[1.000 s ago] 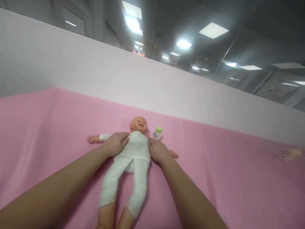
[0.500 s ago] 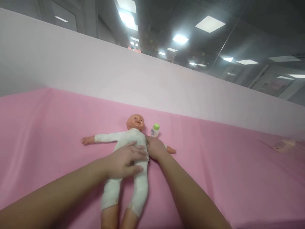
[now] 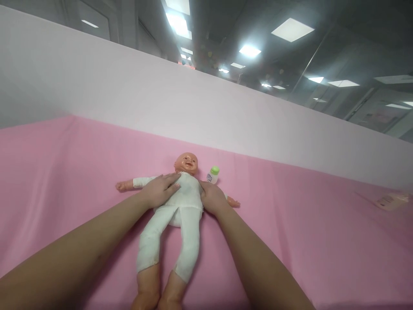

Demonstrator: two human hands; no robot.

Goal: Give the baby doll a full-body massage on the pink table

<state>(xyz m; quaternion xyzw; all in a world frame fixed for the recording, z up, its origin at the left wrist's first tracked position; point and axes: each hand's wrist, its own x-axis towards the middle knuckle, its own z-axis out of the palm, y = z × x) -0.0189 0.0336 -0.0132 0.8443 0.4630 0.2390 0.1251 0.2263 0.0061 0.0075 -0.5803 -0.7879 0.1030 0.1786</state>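
I am laying my left hand (image 3: 159, 190) flat, fingers spread, across the doll (image 3: 176, 211) chest; my right hand (image 3: 211, 199) is cupping its far flank, steadying it. The doll is lying face-up on the pink sheet (image 3: 64, 172), a small bottle (image 3: 213, 175) beside its head.

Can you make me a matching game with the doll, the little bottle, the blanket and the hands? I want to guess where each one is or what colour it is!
Things:
1. doll
2. little bottle
3. blanket
4. left hand

Clues:
A. has a green cap and stands beside the doll's head
B. pink, spread under everything
C. lies face up in white clothes
D. rests flat on the doll's chest

Pairs: 1-C, 2-A, 3-B, 4-D

The right hand presses against the doll's other side.
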